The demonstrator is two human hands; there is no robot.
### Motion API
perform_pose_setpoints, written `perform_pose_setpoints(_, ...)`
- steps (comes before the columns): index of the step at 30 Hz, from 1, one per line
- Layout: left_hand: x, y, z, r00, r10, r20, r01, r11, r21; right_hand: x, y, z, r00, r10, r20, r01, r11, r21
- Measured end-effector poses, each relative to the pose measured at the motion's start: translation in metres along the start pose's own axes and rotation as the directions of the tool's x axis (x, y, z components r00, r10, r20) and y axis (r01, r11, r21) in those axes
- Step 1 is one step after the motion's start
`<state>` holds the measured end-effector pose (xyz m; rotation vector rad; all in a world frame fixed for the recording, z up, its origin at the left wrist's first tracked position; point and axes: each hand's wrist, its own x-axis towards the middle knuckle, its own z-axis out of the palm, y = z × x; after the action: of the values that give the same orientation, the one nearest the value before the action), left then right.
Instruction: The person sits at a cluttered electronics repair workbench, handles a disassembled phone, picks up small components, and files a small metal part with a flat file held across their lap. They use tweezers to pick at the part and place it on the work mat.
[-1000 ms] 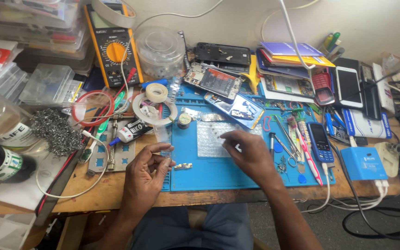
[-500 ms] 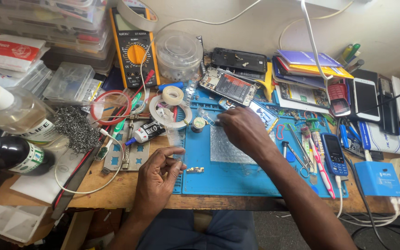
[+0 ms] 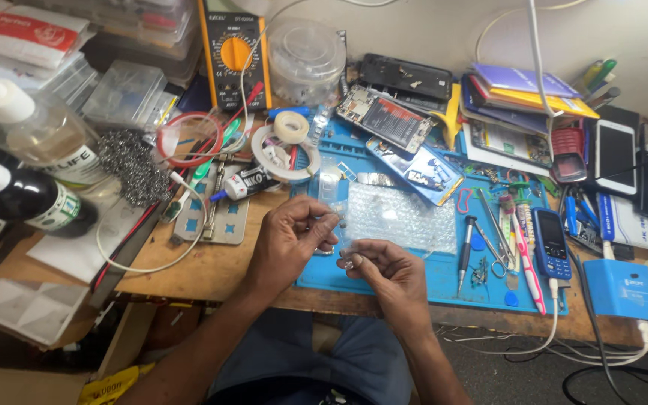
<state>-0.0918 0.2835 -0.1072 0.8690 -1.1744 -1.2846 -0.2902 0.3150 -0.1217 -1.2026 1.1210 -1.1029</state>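
Observation:
My left hand (image 3: 288, 241) and my right hand (image 3: 385, 268) meet over the near edge of the blue work mat (image 3: 414, 259). Together they pinch a small clear plastic piece (image 3: 345, 247) between the fingertips; what is inside it is too small to tell. A sheet of bubble wrap (image 3: 395, 217) lies on the mat just beyond my fingers. A small metal part (image 3: 324, 253) lies on the mat under my left fingers.
A screwdriver (image 3: 465, 253), tweezers, scissors and a pink tool (image 3: 525, 255) lie at the mat's right, beside a blue keypad phone (image 3: 549, 244). Opened phones (image 3: 385, 118), tape rolls (image 3: 288, 146), a yellow multimeter (image 3: 232, 52) and bottles (image 3: 28, 199) crowd the wooden bench.
My right hand came back from the middle of the mat to meet my left hand at the near edge. Both now hold the clear piece.

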Motion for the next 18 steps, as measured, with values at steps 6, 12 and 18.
perform_pose_setpoints(6,-0.005,-0.006,-0.003,1.0,0.022,-0.022,-0.021,0.999,0.05,0.0,-0.008,0.007,0.995,-0.1,0.024,0.102,0.985,-0.138)
perform_pose_setpoints(12,-0.007,-0.002,0.001,0.998,0.065,-0.013,-0.063,0.993,0.1,0.008,-0.003,0.016,0.996,-0.092,-0.003,0.091,0.991,-0.101)
perform_pose_setpoints(18,-0.019,0.012,-0.022,0.996,0.085,-0.022,-0.078,0.969,0.235,0.004,-0.033,-0.026,0.951,-0.193,-0.242,0.132,0.96,-0.247)
